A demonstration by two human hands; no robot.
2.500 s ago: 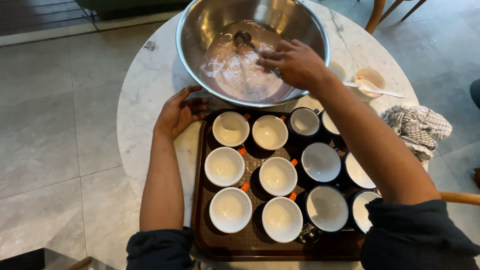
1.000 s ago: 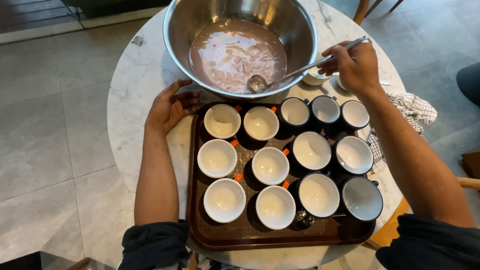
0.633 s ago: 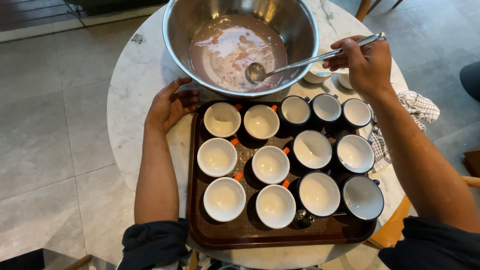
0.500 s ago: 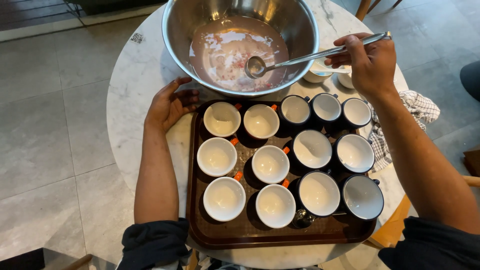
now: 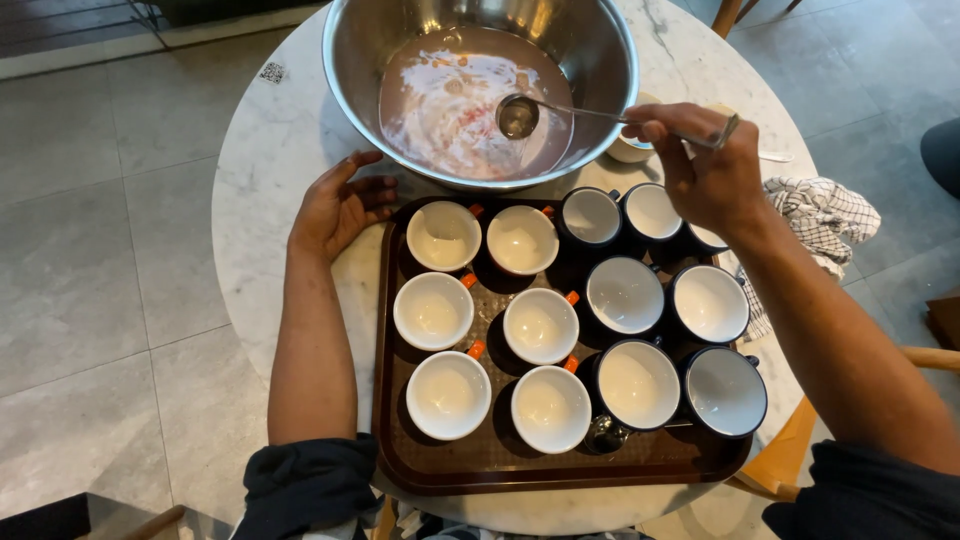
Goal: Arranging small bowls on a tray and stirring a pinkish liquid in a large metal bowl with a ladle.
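A large steel bowl (image 5: 360, 60) with a pinkish milky liquid stands at the far side of the round marble table (image 5: 270, 180). My right hand (image 5: 705, 175) grips the handle of a metal ladle (image 5: 518, 116), whose cup hangs over the liquid inside the bowl. My left hand (image 5: 338, 205) rests flat on the table, fingers spread, touching the bowl's near side and the corner of a brown tray (image 5: 500, 462). The tray holds several empty cups: orange-handled white ones (image 5: 441, 312) on the left, dark ones (image 5: 625, 295) on the right.
A checked cloth (image 5: 825, 215) lies at the table's right edge. A small white cup (image 5: 630, 152) stands behind my right hand beside the bowl. A wooden chair part (image 5: 935, 357) shows at lower right. Grey floor tiles surround the table.
My right hand went from stirring inside the bowl to lifting the ladle by its handle end; the ladle's cup now hangs above the liquid. My left hand stayed put.
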